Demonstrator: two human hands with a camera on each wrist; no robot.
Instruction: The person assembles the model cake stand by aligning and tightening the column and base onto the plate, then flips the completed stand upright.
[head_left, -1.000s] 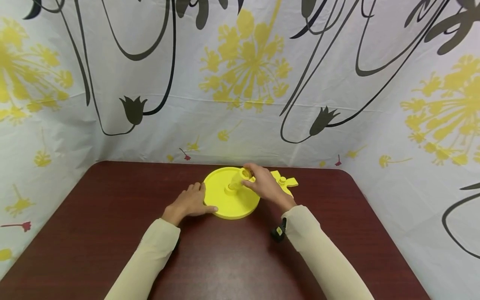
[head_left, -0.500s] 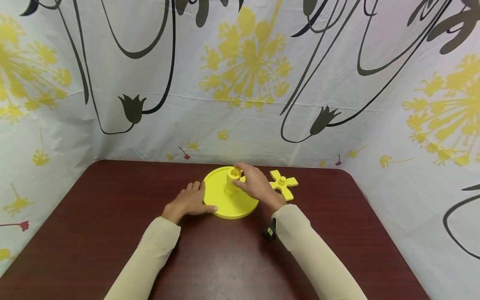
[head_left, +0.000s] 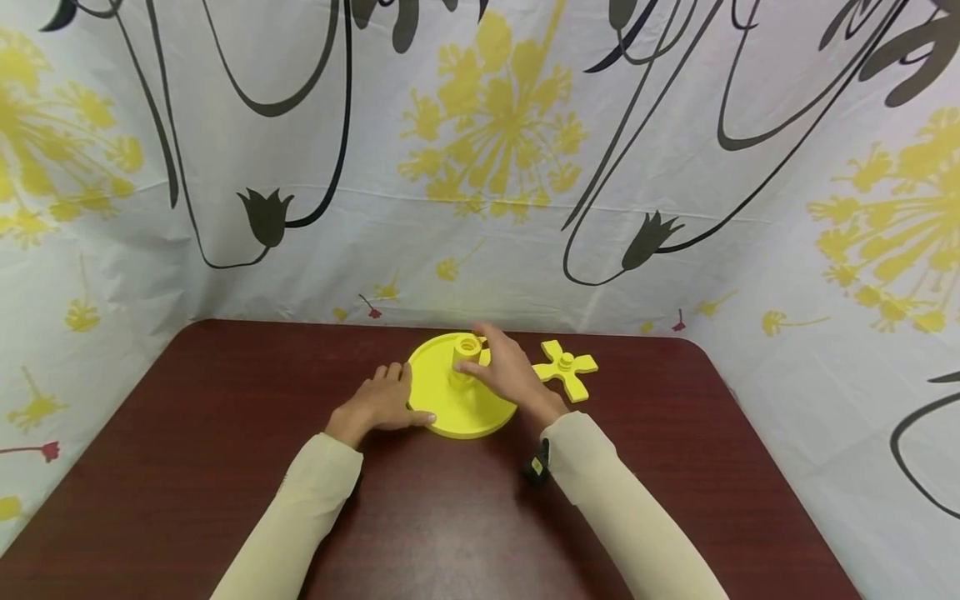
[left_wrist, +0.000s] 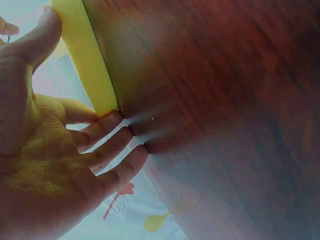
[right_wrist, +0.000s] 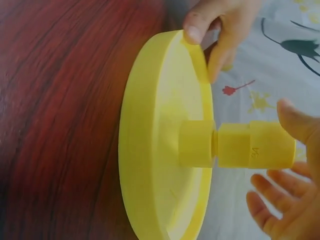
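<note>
A yellow round base (head_left: 457,421) with a raised rim lies flat on the table. From its middle rises a short hub (right_wrist: 196,144), with a yellow cylinder (right_wrist: 256,145) upright above it. A thin neck shows between the two. My left hand (head_left: 378,402) holds the rim at the left, thumb (right_wrist: 196,31) over the edge and several fingertips (left_wrist: 135,160) down on the table. Around the cylinder's upper end, my right hand (head_left: 512,371) has its thumb on the near side and index finger behind; its lower fingers (right_wrist: 265,200) stand apart from the cylinder.
A yellow four-armed cross piece (head_left: 576,385) with a central knob lies right of the base. The dark red table (head_left: 247,400) ends at a patterned cloth (head_left: 345,283) along the back. A dark wrist device (head_left: 536,462) sits on the right sleeve.
The cylinder has gone from tilted to upright over the hub as my right hand moved left with it. More of the cross piece shows now. My left hand keeps its place.
</note>
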